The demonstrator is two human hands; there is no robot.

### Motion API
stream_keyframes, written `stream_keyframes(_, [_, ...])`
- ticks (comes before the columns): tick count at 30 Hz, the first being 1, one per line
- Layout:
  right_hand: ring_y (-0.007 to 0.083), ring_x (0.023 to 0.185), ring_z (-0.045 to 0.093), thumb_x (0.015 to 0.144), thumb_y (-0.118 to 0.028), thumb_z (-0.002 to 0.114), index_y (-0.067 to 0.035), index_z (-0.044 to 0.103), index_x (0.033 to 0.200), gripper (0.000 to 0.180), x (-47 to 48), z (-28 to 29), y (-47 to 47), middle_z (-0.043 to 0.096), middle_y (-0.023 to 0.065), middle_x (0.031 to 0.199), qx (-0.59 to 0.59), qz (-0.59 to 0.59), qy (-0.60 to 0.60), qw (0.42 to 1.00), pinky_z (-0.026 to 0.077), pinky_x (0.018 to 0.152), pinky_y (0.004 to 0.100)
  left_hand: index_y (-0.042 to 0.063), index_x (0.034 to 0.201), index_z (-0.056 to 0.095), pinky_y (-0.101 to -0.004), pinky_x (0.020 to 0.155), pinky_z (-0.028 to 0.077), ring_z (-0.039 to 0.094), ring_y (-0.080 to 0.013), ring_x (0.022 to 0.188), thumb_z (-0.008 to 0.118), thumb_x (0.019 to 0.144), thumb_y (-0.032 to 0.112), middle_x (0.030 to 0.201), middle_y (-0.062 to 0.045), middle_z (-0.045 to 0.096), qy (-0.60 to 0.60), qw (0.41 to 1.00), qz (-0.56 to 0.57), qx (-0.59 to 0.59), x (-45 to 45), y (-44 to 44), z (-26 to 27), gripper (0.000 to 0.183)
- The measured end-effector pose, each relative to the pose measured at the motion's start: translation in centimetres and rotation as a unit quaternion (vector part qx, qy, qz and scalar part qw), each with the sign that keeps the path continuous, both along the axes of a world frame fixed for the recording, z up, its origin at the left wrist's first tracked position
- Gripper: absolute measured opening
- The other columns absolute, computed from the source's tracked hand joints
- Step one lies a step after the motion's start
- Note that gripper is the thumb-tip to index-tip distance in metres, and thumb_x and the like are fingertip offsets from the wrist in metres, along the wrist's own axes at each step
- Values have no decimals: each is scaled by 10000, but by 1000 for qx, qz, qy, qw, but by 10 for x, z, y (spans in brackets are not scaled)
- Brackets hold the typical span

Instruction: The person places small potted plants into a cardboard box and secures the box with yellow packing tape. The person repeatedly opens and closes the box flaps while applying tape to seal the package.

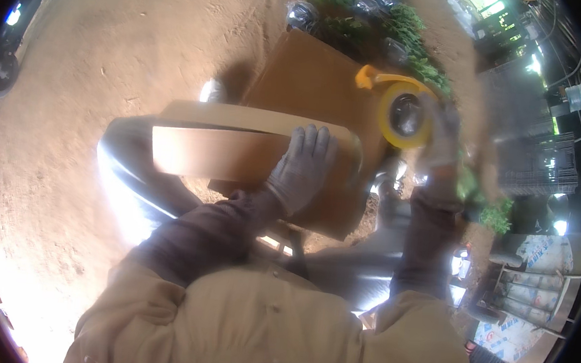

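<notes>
A brown cardboard box [215,151] lies in front of me, its long flaps partly raised with a dark gap between them. My left hand [304,170], in a grey glove, presses on the box and hooks its fingers over a flap. To the right, my gloved right hand [440,135] grips a tape dispenser [400,80] with an orange-yellow frame. Its large yellow tape roll [387,122] is above the right side of the cardboard. Motion blurs this hand, so the exact finger positions are unclear.
Leafy green plants [412,36] and plastic-wrapped bundles [302,15] lie on the bare dirt floor [99,56] beyond the box. Stacked wire-mesh crates [538,161] stand at the right. Below them is a metal-framed cart [529,290] with printed sheeting.
</notes>
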State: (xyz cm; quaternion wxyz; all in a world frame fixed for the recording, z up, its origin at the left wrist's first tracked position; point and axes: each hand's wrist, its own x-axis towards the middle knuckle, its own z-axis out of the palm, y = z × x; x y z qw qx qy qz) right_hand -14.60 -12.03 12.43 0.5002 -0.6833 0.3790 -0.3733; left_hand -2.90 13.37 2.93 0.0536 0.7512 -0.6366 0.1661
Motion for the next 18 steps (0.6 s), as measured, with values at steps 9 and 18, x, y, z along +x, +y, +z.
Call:
stream_keyframes(9, [187,1020,668,984,-197,632,-4,632,1307,376,24,45,64,683,101,1158,-507,208,408,730,537,911,310,-6,1272,572,-440,1005,387,539,-300,1108,571,900,226,1180,-162,578,-56,997,48,-24,0,-11,-7,439])
stream_keyframes(18, [171,870,644,946,-310,663,-38,708,1208,380,-47,-9,130,691,87,983,-184,-50,263,946,527,804,325,14,1319,564,-391,991,402,547,-344,1259,852,674,521,1267,-166,602,279,913,-22,296,90,-92,85,871])
